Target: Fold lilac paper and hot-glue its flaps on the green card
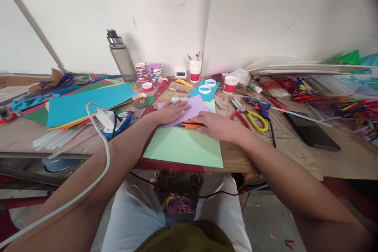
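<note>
My left hand (173, 111) lies flat with fingers stretched on a sheet of purple paper (196, 106), pressing it down. Beneath that is a larger light green sheet (184, 145), reaching to the table's front edge. My right hand (217, 125) is closed around an orange-and-black tool (190, 125) at the purple sheet's near edge. The tool's exact kind is hard to make out, as fingers and paper partly cover it. Just right of my right hand are pliers (249, 116) with one red and one yellow handle.
A bottle (121, 57), stacked paper cups (195, 71) and a small clock (180, 73) stand along the wall. To the left are coloured sheets (88, 102) and a blue-white power adapter (118, 122) with a cable. On the right lie a glue gun (262, 108) and a phone (313, 130).
</note>
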A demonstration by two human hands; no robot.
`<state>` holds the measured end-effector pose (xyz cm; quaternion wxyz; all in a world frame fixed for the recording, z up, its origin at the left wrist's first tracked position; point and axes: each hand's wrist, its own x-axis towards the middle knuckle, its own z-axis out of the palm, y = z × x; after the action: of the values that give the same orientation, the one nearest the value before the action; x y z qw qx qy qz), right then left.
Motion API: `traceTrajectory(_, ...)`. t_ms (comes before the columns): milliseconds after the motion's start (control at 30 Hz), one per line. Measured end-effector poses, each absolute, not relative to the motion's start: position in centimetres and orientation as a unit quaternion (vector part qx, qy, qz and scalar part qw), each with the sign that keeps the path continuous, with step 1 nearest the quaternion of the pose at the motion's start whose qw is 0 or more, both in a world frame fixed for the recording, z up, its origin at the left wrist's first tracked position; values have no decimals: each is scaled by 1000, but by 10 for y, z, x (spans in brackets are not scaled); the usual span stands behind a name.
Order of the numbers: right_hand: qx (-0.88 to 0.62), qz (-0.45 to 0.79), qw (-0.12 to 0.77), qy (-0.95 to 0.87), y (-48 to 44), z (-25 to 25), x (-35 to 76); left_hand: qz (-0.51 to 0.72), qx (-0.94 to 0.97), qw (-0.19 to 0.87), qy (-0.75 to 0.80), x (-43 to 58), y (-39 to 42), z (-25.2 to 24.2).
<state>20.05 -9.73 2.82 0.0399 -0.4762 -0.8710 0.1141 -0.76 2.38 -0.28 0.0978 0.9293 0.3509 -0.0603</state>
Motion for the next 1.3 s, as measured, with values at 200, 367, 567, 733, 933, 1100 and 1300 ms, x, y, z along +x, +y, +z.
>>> traceTrajectory(200, -468, 105, 34, -877, -97, 27, 187, -50, 932, 102, 345, -8, 26, -6)
traceTrajectory(367, -462, 104, 33, -880, -95, 24, 178, -57, 929, 98, 353, -6, 24, -5)
traceTrajectory(567, -451, 108, 37, -885, -96, 24, 165, -51, 932, 99, 346, -7, 24, -5)
traceTrajectory(733, -436, 116, 41, -891, -101, 26, 160, -54, 932, 110, 342, -8, 27, -5)
traceTrajectory(933, -442, 140, 64, -884, -123, 31, 185, -60, 934, 96, 339, -7, 25, -3)
traceTrajectory(1100, -528, 147, 160, -821, -129, 26, 227, -57, 938, 81, 331, -8, 28, -5)
traceTrajectory(1300, -733, 42, 148, -663, -105, 21, 267, -50, 936, 90, 336, -10, 29, -3)
